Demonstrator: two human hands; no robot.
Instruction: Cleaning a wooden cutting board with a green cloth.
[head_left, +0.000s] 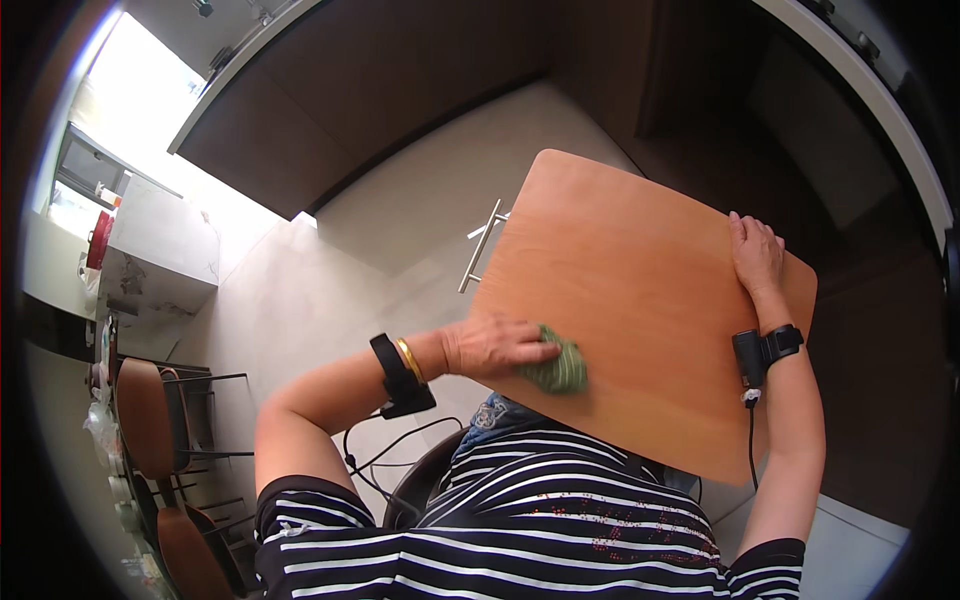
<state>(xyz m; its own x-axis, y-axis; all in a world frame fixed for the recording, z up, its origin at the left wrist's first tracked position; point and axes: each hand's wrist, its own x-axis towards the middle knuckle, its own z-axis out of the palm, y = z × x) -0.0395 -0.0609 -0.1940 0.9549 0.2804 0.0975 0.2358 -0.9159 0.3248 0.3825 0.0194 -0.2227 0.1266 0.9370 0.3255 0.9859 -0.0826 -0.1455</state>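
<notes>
A flat wooden board with rounded corners lies tilted before me, above my lap. A metal bar handle shows along its left edge. Pressed under the fingers of my left hand is a green striped cloth, on the board's near left part; the hand is slightly blurred. My right hand grips the far right edge of the board, its forearm lying across the surface. What its fingertips touch beyond the edge is hidden.
Dark cabinets stand beyond a pale floor. At left are brown chairs and a marble-patterned block. Black cables hang near my left elbow, and another cable runs from a device on my right wrist.
</notes>
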